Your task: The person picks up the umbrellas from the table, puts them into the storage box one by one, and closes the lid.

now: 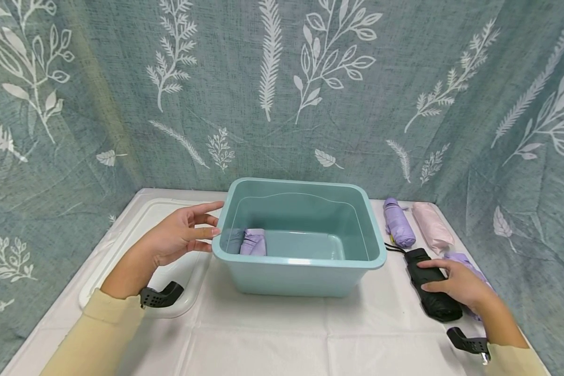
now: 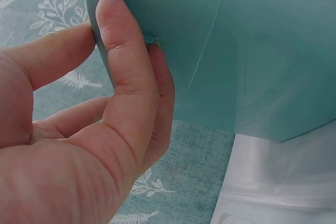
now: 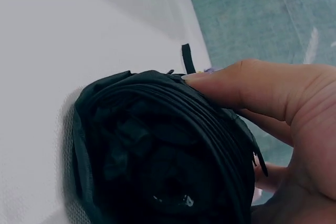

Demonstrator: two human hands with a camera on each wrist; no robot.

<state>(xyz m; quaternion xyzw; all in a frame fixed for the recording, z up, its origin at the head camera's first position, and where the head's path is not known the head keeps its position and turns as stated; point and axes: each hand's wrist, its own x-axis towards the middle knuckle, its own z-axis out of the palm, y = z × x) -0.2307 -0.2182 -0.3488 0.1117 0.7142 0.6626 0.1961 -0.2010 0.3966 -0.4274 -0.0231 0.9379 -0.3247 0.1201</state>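
Note:
A blue-green plastic bin [image 1: 293,279] stands in the middle of the white-covered table, with a lavender folded bundle [image 1: 254,243] in its left end. My left hand [image 1: 176,235] touches the bin's left rim with spread, slightly bent fingers; its fingertips also show against the rim [image 2: 93,3] in the left wrist view. On the right, my right hand [image 1: 458,282] grips a black folded umbrella [image 1: 434,300] lying on the table. Its thumb presses the gathered black fabric [image 3: 157,85] in the right wrist view, where the other fingers are partly hidden.
A white lid-like tray [image 1: 141,230] lies left of the bin. Behind the black umbrella are a lavender folded umbrella [image 1: 398,224] and a pink one [image 1: 432,227]. Another lavender bundle [image 1: 465,261] lies partly under my right hand. Patterned green curtains [image 1: 244,151] surround the table.

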